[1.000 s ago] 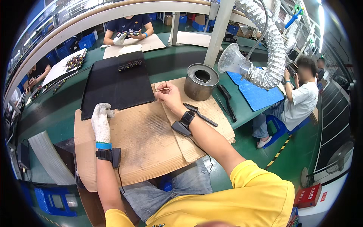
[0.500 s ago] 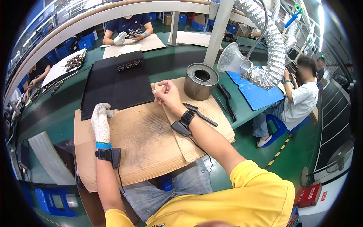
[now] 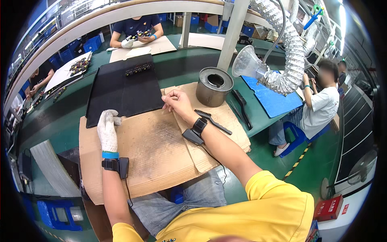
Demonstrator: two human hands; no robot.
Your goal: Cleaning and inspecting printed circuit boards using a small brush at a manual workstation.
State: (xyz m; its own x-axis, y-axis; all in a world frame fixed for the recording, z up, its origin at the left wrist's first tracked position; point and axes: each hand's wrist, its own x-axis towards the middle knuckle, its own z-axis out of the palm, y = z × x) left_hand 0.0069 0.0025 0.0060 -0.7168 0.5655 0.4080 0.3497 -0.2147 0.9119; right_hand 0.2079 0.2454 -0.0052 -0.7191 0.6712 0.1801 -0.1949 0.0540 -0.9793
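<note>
Cardboard (image 3: 161,153) was found under both hands. Left hand (image 3: 107,130), gloved, was laid loosely curled, grasping nothing. Right hand (image 3: 176,104) was pinched shut beside the tin (image 3: 214,86); any object held could not be made out.

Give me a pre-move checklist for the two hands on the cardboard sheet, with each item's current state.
1. Left hand gloved and resting on the cardboard sheet: ok.
2. Right hand bare, fingers pinched together near the edge of the black mat: ok.
3. Something actually held in that pinch: cannot tell, too small to see.
4. Metal can upright beside the right hand, not touching it: ok.
5. Black brush lying close by the right wrist, in the arm's way: not ok.
6. Row of small dark parts lying on the mat's far end: ok.
</note>
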